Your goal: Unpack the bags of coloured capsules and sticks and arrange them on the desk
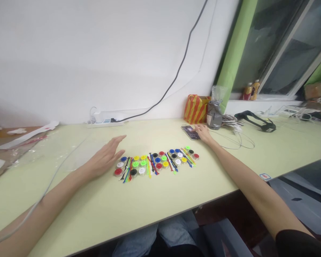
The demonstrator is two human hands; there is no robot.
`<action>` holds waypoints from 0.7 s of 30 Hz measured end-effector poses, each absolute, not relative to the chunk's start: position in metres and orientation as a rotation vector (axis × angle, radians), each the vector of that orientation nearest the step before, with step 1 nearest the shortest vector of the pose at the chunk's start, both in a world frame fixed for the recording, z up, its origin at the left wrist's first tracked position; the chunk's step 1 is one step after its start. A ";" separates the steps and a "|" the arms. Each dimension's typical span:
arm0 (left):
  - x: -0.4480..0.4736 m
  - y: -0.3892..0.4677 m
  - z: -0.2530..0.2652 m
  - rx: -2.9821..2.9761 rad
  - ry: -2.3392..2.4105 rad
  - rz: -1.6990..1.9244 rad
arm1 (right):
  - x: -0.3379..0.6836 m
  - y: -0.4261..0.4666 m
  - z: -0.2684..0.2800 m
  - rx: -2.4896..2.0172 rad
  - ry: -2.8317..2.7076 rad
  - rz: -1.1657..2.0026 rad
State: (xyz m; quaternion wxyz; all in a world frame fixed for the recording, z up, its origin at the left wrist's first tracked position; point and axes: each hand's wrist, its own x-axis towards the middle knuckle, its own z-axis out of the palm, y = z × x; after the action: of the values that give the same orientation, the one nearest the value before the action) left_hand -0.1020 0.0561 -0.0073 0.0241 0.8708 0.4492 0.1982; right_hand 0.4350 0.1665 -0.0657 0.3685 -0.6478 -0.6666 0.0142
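Note:
My left hand (104, 160) hovers or rests at the left end of a row of small parts, its fingers stretched out and nothing in it. Beside it are small clear pots with coloured tops, among them a red one (118, 172), a white one (120, 165) and a blue one (123, 159). Thin coloured plastic sticks with arrow-like ends (152, 164) lie in bunches between the groups of pots. With its fingers extended, my right hand (202, 133) touches a smartphone (190, 132) lying on the table behind the row's right end.
Against the wall stand a power strip (105, 123), a red-and-yellow striped bag (196, 109) and a grey bag (214, 116). Coiled cables (230, 121) and a black headset-like strap (256, 120) lie farther right. A pale cable (59, 167) crosses my left forearm. Clear plastic wrapping (29, 146) covers the left side.

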 end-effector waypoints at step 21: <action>-0.102 0.058 -0.009 2.699 1.395 0.598 | 0.437 0.171 -0.069 -1.759 -1.749 -0.042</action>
State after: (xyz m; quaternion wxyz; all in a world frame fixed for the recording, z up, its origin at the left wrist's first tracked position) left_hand -0.1020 0.0580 -0.0085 0.0227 0.8714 0.4504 0.1930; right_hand 0.4372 0.1711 -0.0686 0.3242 -0.6708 -0.6669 -0.0160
